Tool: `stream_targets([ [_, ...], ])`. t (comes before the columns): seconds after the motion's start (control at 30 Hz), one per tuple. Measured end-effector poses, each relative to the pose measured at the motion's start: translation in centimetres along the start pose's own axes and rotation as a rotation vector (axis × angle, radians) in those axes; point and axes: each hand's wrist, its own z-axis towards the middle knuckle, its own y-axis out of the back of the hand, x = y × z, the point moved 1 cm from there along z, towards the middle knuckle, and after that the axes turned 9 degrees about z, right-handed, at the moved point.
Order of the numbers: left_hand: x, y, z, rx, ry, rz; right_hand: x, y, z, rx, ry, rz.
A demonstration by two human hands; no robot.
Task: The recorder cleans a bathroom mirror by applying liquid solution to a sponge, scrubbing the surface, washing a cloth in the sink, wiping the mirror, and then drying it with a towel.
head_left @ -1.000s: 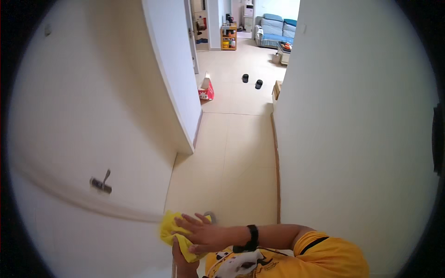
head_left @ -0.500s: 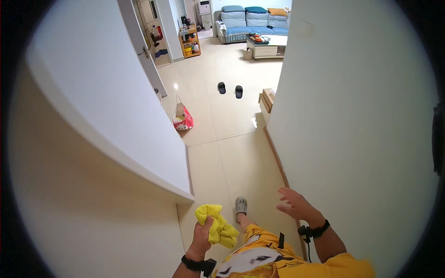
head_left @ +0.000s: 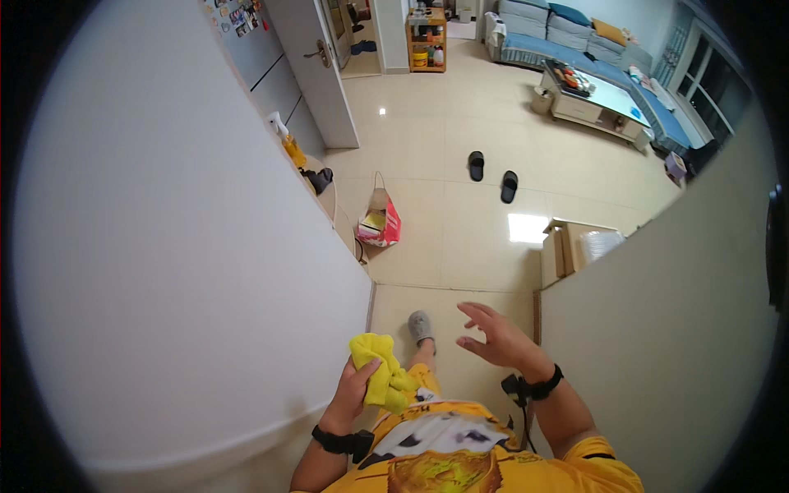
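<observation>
My left hand [head_left: 355, 386] grips a bunched yellow cloth [head_left: 381, 370] in front of my body, thumb pressed on top of it. The cloth's folds hang over the right side of that hand. To the right, my right hand [head_left: 493, 333] is held out in the air with its fingers apart and nothing in them. A dark strap sits on each wrist, and a cable hangs from the right one. Below the hands show my yellow printed clothes and one grey clog [head_left: 420, 326] on the tiled floor.
White walls flank me at a passage's end. Ahead stand a red-and-white paper bag [head_left: 380, 228], black slippers [head_left: 509, 186], cardboard boxes [head_left: 567, 248] by the right wall and a spray bottle [head_left: 288, 141] at left. Farther off are a door [head_left: 316, 78], coffee table [head_left: 588, 108] and blue sofa [head_left: 526, 51].
I have moved forward through the passage, so the bag, boxes and window show more fully. My right hand has shifted left and up in view; the cloth stays in my left hand.
</observation>
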Motion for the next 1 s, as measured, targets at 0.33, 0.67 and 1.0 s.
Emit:
stream_targets([
  [0.33, -14.3, -1.4, 22.9, -0.078, 0.075, -0.080, -2.5, 12.0, 30.3, 0.264, 0.039, -0.003],
  [0.67, -19.2, 0.5, 38.5, -0.573, -0.009, -0.136, -9.2, 14.8, 65.0, 0.699, 0.176, 0.021],
  [1.0, -15.6, -5.4, 41.5, -1.016, 0.002, -0.647, -2.0, -9.3, 92.9, 0.949, 0.448, -0.089],
])
